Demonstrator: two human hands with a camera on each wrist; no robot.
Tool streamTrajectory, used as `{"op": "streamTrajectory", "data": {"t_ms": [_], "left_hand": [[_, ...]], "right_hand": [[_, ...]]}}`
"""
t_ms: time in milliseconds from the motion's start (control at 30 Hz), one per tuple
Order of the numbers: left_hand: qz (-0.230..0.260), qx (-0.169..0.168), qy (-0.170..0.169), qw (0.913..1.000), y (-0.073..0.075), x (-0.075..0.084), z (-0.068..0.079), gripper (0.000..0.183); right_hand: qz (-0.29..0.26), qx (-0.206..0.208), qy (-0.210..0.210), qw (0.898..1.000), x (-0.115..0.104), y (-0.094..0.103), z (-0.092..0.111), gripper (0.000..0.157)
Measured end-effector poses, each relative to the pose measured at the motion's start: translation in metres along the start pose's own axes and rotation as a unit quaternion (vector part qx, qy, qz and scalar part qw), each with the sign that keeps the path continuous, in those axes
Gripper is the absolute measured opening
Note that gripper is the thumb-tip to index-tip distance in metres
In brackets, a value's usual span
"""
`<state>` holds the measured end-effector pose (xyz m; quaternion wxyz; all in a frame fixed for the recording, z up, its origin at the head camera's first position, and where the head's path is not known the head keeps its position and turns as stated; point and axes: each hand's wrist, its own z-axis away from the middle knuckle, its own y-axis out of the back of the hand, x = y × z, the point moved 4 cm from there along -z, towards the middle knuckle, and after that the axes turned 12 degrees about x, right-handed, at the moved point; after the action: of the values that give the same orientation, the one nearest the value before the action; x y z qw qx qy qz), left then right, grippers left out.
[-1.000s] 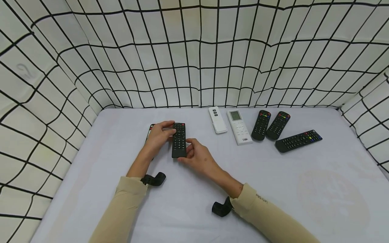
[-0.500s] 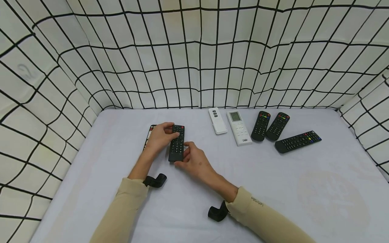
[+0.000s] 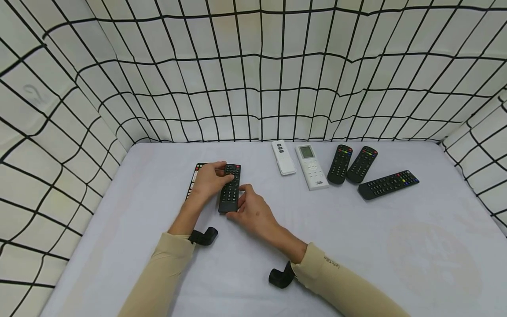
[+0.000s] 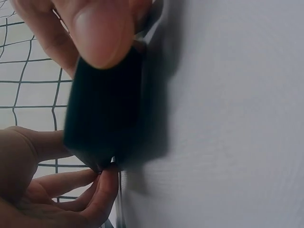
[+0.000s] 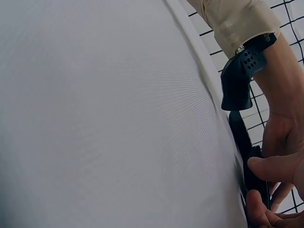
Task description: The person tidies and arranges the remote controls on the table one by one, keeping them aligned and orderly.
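Observation:
In the head view, a black remote control [image 3: 228,203] with a red top button is held by both hands left of the table's middle. My left hand [image 3: 207,180] grips its upper half, thumb across the buttons. The right hand [image 3: 254,210] holds the lower right edge, its thumb at the bottom end. Partly hidden under the left hand is a second remote with white buttons [image 3: 192,181], lying on the table. In the left wrist view, the left thumb [image 4: 102,40] presses the end of the dark remote [image 4: 104,104]. Both hands meet around the remote [image 5: 256,178] in the right wrist view.
To the right lie a small white remote [image 3: 284,157], a white remote with a screen [image 3: 311,167], two black rounded remotes [image 3: 340,165] [image 3: 362,165] and a slanted black remote [image 3: 388,185]. A black grid on white walls [image 3: 253,75] borders the white table [image 3: 356,246].
Both hands have moved the black remote slightly left and nearer the body, beside the second remote. More of the second remote now shows. The other remotes have stayed put.

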<state>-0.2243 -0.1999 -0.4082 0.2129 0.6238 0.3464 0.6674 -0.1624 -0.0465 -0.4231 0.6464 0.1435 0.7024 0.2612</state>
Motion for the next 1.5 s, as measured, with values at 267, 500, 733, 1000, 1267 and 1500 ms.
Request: {"op": "streamTrajectory", "data": {"t_ms": [267, 500, 733, 1000, 1267, 1500], "left_hand": [[-0.009, 0.000, 0.002, 1.0000, -0.003, -0.002, 0.003, 0.058], [-0.011, -0.004, -0.001, 0.9999, -0.003, -0.001, 0.003, 0.058], [-0.017, -0.011, 0.000, 0.9998, -0.002, 0.003, 0.002, 0.058], [-0.021, -0.016, 0.000, 0.9996, -0.002, 0.005, 0.002, 0.059], [-0.018, -0.018, 0.005, 0.9997, -0.003, 0.007, 0.003, 0.058], [-0.011, -0.016, 0.001, 0.9998, -0.006, 0.005, 0.003, 0.058]], "right_hand": [[0.008, -0.003, 0.011, 1.000, 0.000, -0.003, 0.001, 0.077], [0.012, 0.000, 0.024, 1.000, 0.001, -0.002, 0.001, 0.075], [0.011, -0.002, 0.034, 0.999, 0.001, 0.000, 0.000, 0.074], [-0.006, -0.028, 0.027, 0.999, 0.003, 0.004, -0.003, 0.073], [-0.017, -0.049, 0.028, 0.998, 0.007, 0.006, -0.005, 0.070], [-0.024, -0.055, 0.032, 0.998, 0.008, 0.006, -0.004, 0.069]]}}
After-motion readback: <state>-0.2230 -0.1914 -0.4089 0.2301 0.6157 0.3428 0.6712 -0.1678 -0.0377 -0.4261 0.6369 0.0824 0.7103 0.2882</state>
